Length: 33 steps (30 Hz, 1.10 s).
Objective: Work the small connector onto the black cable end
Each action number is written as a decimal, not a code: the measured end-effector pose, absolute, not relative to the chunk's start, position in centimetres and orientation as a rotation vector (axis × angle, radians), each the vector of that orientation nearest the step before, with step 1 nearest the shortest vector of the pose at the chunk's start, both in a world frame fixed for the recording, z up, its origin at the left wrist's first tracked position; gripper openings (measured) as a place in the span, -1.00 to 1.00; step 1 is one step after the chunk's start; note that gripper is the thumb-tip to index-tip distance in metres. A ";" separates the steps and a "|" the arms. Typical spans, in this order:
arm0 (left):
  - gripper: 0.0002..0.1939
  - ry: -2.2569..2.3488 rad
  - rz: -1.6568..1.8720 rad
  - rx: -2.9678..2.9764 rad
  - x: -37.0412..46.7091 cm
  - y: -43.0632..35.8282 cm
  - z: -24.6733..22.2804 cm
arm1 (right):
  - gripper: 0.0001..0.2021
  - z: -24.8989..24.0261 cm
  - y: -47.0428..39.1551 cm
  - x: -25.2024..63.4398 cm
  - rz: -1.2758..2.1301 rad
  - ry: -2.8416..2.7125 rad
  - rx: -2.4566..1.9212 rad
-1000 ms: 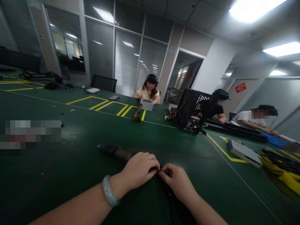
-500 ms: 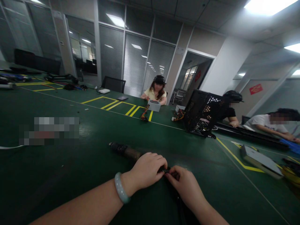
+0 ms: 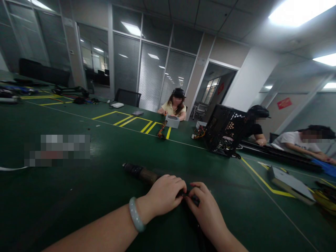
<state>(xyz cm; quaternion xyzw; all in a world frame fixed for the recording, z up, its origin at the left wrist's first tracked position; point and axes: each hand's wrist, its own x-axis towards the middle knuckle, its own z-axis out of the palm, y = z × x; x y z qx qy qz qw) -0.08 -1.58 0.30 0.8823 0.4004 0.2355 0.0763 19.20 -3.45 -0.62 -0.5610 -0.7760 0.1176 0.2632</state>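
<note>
An electric screwdriver [image 3: 141, 173] lies at a slant on the green table, its dark pointed tip toward the left. My left hand [image 3: 165, 194], with a pale bangle at the wrist, is closed over the rear end of its body and hides that part. Right beside it, my right hand [image 3: 206, 206] pinches the dark cable [image 3: 201, 236] where it meets the screwdriver. The cable runs under that palm toward the bottom edge. Fingertips of both hands almost touch, and the small part between them is too dark to make out.
A black computer case [image 3: 223, 129] stands at the right, with a flat grey box [image 3: 290, 183] nearer. Across the table a person sits behind a power supply [image 3: 172, 121]. Two more people work at far right. A blurred-out item [image 3: 60, 147] lies on the left.
My right hand's index finger has lifted and spread a little from its pinch. My left hand stays on the screwdriver. The whole view has shifted slightly.
</note>
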 end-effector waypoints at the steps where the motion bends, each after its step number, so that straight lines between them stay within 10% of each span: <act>1: -0.87 1.199 0.695 2.646 -0.1 -1.6 0.3 | -0.90 -0.7 -3.4 19.1 0.357 -2.100 -1.509; 24: -0.79 1.083 0.889 2.721 -0.6 -2.9 1.8 | -0.92 -0.8 -3.7 18.9 0.132 -2.131 -1.643; 33: -0.74 1.094 0.939 2.663 -1.3 -3.5 1.8 | -0.84 1.2 -6.3 32.2 0.042 -1.830 -1.939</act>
